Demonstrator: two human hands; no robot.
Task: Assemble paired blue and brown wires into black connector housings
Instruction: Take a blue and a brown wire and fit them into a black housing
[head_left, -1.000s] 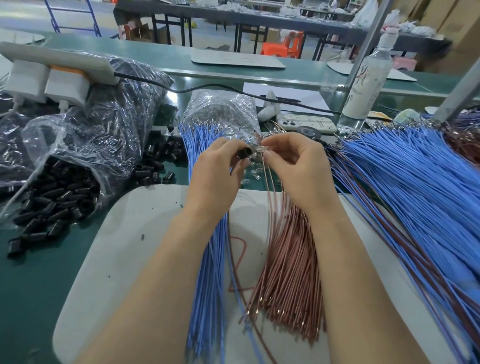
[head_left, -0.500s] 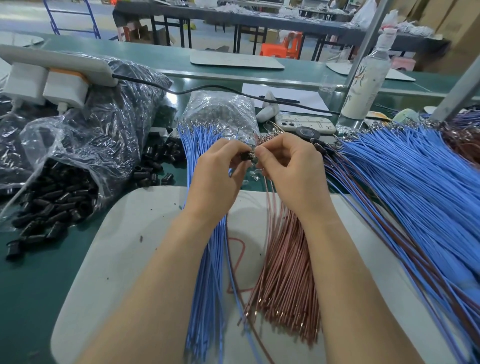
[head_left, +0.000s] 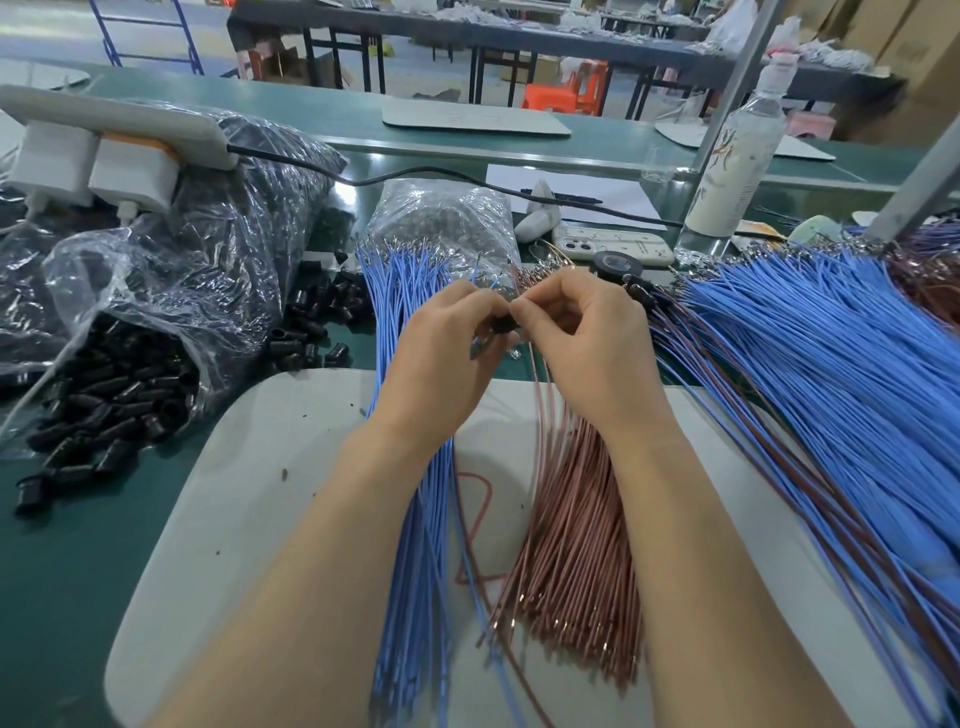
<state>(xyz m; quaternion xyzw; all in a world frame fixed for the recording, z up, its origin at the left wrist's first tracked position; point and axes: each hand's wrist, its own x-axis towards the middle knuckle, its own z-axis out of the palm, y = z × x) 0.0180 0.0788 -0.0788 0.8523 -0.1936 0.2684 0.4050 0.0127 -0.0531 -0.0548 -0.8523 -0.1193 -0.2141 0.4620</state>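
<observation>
My left hand pinches a small black connector housing between thumb and fingers, above the work mat. My right hand meets it from the right, fingertips pinching a thin wire at the housing's mouth; the wire's end is hidden by my fingers. A bundle of loose blue wires lies under my left wrist. A bundle of brown wires lies under my right wrist. Loose black housings spill from a clear bag at the left.
A grey mat covers the green bench. A large heap of blue and brown wire pairs fills the right. A clear bag of parts, a phone, tape roll and white bottle stand behind.
My hands have drawn closer together, and the right fingertips now sit against the black housing held in the left hand. The wire bundles have not moved.
</observation>
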